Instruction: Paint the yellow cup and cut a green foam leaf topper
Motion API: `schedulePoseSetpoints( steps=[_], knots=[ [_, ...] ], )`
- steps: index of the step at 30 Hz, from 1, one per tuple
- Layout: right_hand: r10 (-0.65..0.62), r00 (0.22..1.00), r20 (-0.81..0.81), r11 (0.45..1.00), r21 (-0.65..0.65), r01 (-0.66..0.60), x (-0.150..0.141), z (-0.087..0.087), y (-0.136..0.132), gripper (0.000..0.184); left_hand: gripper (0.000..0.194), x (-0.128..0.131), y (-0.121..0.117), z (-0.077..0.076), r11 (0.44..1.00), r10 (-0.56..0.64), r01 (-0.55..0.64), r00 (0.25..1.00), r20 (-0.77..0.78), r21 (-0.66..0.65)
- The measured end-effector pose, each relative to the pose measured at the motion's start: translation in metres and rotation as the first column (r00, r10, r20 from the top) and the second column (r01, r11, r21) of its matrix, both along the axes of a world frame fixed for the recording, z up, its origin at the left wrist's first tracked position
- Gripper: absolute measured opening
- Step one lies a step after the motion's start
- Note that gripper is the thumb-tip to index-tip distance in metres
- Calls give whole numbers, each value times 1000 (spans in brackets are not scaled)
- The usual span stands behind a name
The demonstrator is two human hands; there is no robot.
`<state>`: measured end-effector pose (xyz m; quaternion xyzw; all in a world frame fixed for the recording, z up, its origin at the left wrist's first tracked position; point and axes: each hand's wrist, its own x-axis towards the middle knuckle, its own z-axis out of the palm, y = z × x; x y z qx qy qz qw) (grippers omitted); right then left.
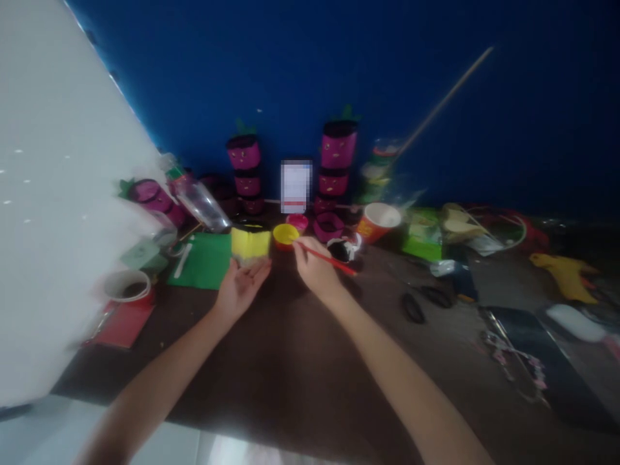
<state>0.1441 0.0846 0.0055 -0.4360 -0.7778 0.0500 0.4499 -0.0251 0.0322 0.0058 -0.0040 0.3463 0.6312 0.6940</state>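
Note:
My left hand [242,287] holds up a small cup-like piece [250,244], its upper side yellow and its lower part greyish, with a dark top edge. My right hand [316,268] is closed around a red paintbrush [339,263]. The tip of the brush reaches the small yellow paint pot [285,236], though blur hides whether it touches the paint. Just behind that pot sits a pink pot [297,223]. A purple ring-shaped pot [328,227] and a white-rimmed container with dark contents [343,249] are near my right hand.
Purple stacked figures [339,148] line the blue wall behind a phone [296,186]. A green sheet [201,261], clear bottle [203,201] and dark-filled cup [128,289] lie left. Right are a paper cup [380,221], scissors [413,308], yellow glue gun [566,276] and dark tablet-like slab [537,345].

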Motion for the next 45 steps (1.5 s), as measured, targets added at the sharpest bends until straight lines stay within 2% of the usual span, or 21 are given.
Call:
schedulePoseSetpoints(
  steps=[2,4,6,8,11,15,21,27,35,39,42,45],
  knots=[
    [-20,997,-76,999,-29,17,1,4,-4,17,62,0,0,-1,1000,-6,6,1000,2,3],
    [-51,973,-227,997,-75,35,4,12,-11,14,63,-1,-1,0,1000,-19,19,1000,14,0],
    [-61,891,-449,994,-106,15,7,21,-21,12,63,-1,-1,1,999,-35,36,999,37,-12],
    [-37,795,-606,993,-108,-37,11,30,-33,7,62,-1,-1,3,998,-50,51,997,63,-24],
    [24,723,-690,986,-102,-131,13,39,-51,4,62,0,-2,5,997,-62,65,995,75,-32],
    [98,783,-614,982,-67,-176,10,44,-69,6,65,1,-5,4,996,-90,91,993,71,-6],
    [79,860,-505,996,9,-86,5,45,-77,9,63,1,-11,0,989,-146,142,983,110,43],
    [75,881,-467,997,44,-62,5,42,-77,10,66,1,-10,1,988,-154,151,984,94,36],
    [90,903,-420,994,-14,-105,3,36,-79,9,61,1,-12,4,987,-159,157,983,90,32],
    [163,905,-392,984,-7,-180,3,36,-79,10,56,0,-10,2,992,-123,120,985,123,29],
    [206,914,-348,974,-15,-225,5,38,-81,10,53,-1,-8,2,999,-53,54,984,169,-1],
    [217,913,-346,973,4,-230,7,40,-83,10,49,0,-7,3,1000,3,-1,984,181,-13]
  ],
)
